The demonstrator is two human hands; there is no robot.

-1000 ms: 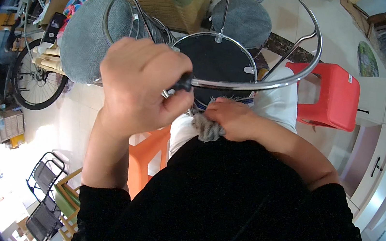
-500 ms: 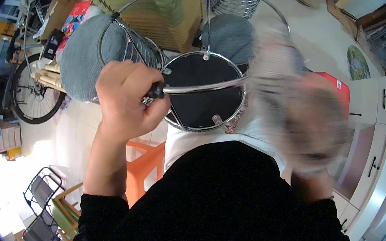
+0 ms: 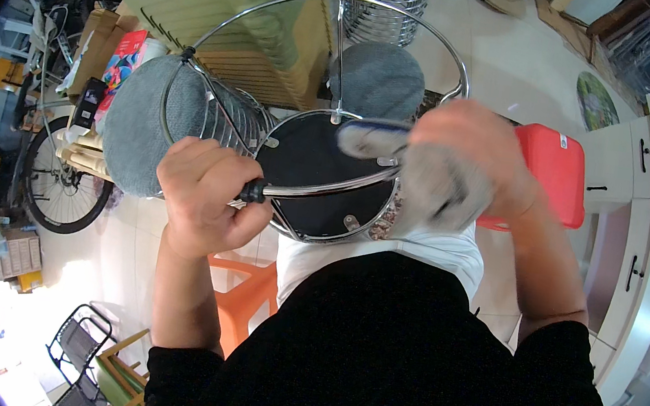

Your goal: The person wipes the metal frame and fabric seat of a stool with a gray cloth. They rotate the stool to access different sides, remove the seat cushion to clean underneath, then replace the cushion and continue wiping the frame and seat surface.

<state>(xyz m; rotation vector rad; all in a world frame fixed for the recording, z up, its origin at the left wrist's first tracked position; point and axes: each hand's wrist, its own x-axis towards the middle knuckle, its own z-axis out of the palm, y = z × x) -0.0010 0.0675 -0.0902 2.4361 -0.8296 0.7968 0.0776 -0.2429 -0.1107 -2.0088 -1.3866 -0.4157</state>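
An upturned stool with a chrome frame rests at my lap, the black underside of its seat (image 3: 316, 173) facing up and its metal ring (image 3: 384, 3) nearest me and around the top. My left hand (image 3: 207, 196) is wrapped round the ring beside a black rubber foot (image 3: 253, 190). Over the right side of the frame, my right hand (image 3: 472, 144) is closed on a soft grey cloth-like thing (image 3: 446, 190). One end of it reaches left across the seat's edge. Motion blurs that hand, so the thing's exact kind cannot be told.
Grey-topped stools stand at the left (image 3: 151, 118) and ahead (image 3: 378, 79), with stacked chrome stool frames (image 3: 380, 5) behind. A green plastic stack (image 3: 228, 1) rises at the far left. A red case (image 3: 550, 175) and white cabinet (image 3: 629, 202) lie right; an orange stool (image 3: 242, 299) is beside me.
My right hand has swung from the lower right up and left to the ring, carrying the grey cloth-like thing. My left hand keeps its grip; the view has shifted slightly.
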